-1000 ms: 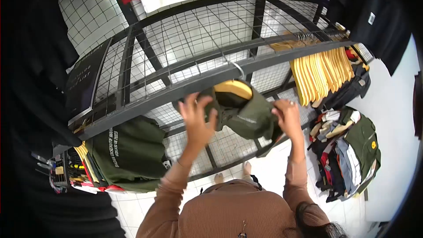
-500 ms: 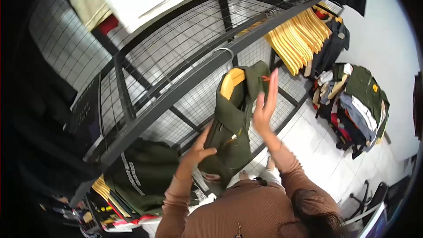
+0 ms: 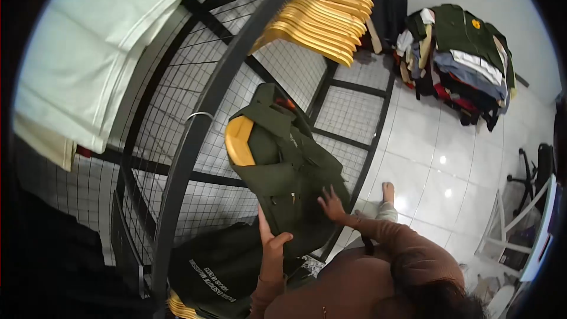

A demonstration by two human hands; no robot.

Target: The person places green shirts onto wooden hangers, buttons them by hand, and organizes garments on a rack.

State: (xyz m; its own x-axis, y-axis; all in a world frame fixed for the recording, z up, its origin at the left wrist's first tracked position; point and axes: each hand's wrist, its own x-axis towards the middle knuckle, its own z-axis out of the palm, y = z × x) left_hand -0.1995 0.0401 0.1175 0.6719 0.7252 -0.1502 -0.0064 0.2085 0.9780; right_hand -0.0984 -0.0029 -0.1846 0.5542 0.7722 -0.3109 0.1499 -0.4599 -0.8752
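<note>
Centre of view: 1 dk green jacket, hanging on wooden hanger from black rail. L hand, 6 o'clock, is touching jacket edge; fingers partly hidden behind cloth, can't tell if gripping. R hand, btwn 4 & 5 o'clock, is spreading released fingers over jacket front. Wooden hangers, qty. several, are hanging at 12–1 o'clock; clothes pile is lying at 2.

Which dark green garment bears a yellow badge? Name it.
The green garment on the clothes pile: its yellow badge shows. The jacket at the left hand and right hand shows none, nor does the white-lettered garment.
</note>
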